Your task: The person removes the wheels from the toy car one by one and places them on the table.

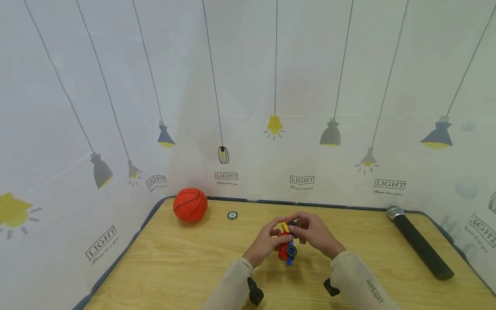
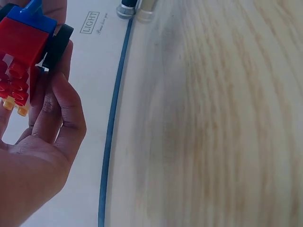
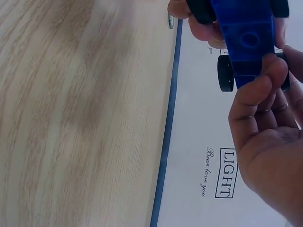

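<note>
Between both hands, over the wooden table, is a building-block toy car with red and yellow bricks on a blue base with black wheels. My left hand grips it from the left, the thumb lying along the red part. From the right, my right hand pinches the far end, near the yellow brick and a wheel. The left wrist view shows the red brick with its studs and a dark wheel. In the right wrist view, the blue underside faces the camera, and the right fingertips press against its end.
An orange-red toy basketball sits at the table's back left, with a small round chip beside it. A black-handled microphone lies along the right side. A white curtain printed with lamps surrounds the wooden table.
</note>
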`<state>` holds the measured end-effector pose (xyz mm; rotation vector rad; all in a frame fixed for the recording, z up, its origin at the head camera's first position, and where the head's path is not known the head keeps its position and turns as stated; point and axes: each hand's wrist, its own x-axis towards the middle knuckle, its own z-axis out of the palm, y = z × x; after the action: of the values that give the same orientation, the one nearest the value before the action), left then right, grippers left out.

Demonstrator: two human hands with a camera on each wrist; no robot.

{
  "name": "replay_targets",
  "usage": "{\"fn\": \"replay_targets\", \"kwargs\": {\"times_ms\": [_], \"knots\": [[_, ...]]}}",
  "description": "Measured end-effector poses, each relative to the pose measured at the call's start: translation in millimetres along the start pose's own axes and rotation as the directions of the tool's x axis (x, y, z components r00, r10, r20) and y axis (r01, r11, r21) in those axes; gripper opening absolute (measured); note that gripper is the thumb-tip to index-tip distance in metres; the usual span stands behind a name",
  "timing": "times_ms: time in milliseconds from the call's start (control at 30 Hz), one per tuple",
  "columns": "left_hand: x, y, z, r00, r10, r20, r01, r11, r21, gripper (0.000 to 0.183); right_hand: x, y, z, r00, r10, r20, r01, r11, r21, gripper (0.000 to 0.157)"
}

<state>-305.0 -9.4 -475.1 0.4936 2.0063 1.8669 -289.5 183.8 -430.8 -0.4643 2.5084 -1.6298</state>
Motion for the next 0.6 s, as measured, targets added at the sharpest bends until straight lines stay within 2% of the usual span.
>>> {"fn": "replay_targets", "kwargs": {"times_ms": [233,600], "knots": [[-0.2,-0.9,-1.1,1.0,-0.007,0.012,0.007,1.0,0.008,0.045,2.2,2.0,4.8,0.999,0.009,-0.048,-0.01,0.999,-0.031,0.021],[-2.1,-1.5,0.5,1.0,0.0,0.005,0.0,1.0,0.009,0.045,-0.5,6.4,8.8,0.996,0.018,-0.084,-0.019,1.0,-0.015,0.024]]}}
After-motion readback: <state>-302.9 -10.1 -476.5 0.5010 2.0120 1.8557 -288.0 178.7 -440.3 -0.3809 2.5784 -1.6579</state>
